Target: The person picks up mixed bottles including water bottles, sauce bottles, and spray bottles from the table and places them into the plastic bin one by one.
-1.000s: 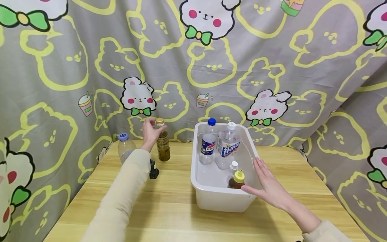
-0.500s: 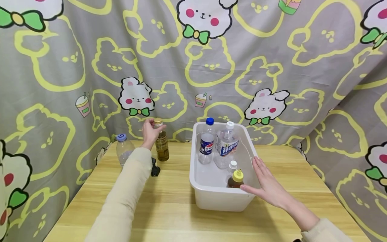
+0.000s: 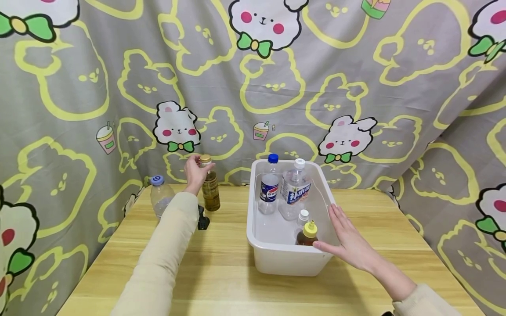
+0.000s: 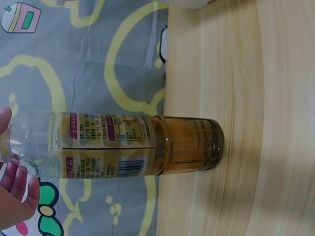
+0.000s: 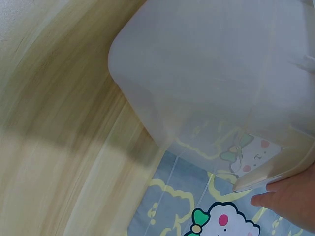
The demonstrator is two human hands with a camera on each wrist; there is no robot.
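Note:
At the back left of the table, a glass bottle (image 3: 211, 193) of brown liquid with a gold cap stands upright. My left hand (image 3: 195, 174) pinches it by the neck, thumb and fingers on opposite sides in the left wrist view. With straight fingers, my right hand (image 3: 351, 240) rests along the right rim of a white plastic bin (image 3: 290, 262). Inside the bin are an empty Pepsi bottle (image 3: 269, 193), a larger clear bottle (image 3: 295, 195) with a white cap, a small white-capped bottle (image 3: 303, 216) and a yellow-capped squeeze bottle (image 3: 308, 235) of dark liquid.
A clear bottle (image 3: 161, 199) with a lilac cap stands at the left, partly hidden by my left sleeve. The bin stands right of the middle of the wooden table (image 3: 221, 281). A patterned curtain (image 3: 221, 87) hangs right behind the table and along both sides.

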